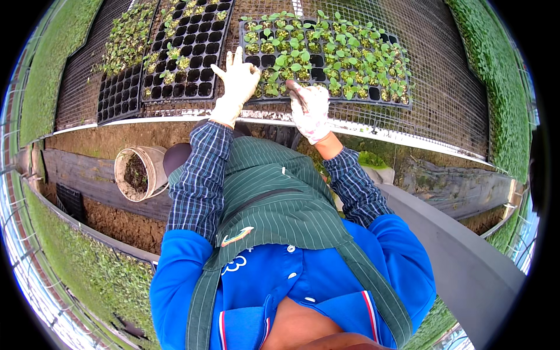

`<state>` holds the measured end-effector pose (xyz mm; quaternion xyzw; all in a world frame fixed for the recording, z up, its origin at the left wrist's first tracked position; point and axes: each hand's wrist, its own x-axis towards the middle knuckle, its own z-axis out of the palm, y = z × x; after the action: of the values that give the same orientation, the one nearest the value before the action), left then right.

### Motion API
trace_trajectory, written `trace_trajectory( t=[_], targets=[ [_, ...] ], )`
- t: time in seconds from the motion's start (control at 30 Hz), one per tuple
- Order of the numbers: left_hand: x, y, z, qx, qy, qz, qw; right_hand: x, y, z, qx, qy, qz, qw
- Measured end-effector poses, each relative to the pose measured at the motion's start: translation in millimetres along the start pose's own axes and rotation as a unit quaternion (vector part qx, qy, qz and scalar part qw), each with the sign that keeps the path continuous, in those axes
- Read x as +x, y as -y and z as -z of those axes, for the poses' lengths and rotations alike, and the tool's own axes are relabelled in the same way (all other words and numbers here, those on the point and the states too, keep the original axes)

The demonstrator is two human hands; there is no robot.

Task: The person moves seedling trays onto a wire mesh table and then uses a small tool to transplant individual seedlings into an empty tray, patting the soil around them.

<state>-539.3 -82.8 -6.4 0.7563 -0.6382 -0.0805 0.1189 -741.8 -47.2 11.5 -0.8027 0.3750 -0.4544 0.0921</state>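
Observation:
A black plastic seedling tray (367,103) full of green seedlings lies on the wire mesh bench before me. My left hand (238,78), in a pale glove, is over that tray's left edge, thumb and a finger pinched together and other fingers spread; whether something is between the tips cannot be made out. My right hand (309,105), in a stained white glove, is at the tray's front edge with its fingers bent; what it may hold is hidden. Left of my left hand lies a second tray (178,90) with many dark cells and a few seedlings.
Farther left, a third black tray (119,94) has small seedlings heaped over its back part. A white metal rail (372,133) edges the bench. Below it, a dirty bucket (153,170) with dark soil stands by my left arm. A grey panel (455,245) slants at lower right.

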Motion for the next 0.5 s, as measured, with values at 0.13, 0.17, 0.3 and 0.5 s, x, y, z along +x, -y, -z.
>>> trace_trajectory(
  t=[0.13,0.17,0.3,0.5],
  targets=[
    [1.8,-0.7,0.1,0.011,0.005,0.011,1.000,1.3,5.8,-3.5,-0.011,0.015,0.006,1.000],
    [2.7,-0.9,-0.2,0.002,0.009,0.017,1.000,0.6,6.5,-4.4,-0.019,0.019,0.009,1.000],
    [2.2,-0.8,1.6,-0.026,0.022,0.037,0.999,-2.2,7.1,-7.1,-0.012,0.008,0.009,1.000],
    [3.5,-0.2,4.3,-0.077,0.017,0.062,0.995,-3.2,5.3,-9.1,-0.021,0.028,0.024,0.999]
  ],
)
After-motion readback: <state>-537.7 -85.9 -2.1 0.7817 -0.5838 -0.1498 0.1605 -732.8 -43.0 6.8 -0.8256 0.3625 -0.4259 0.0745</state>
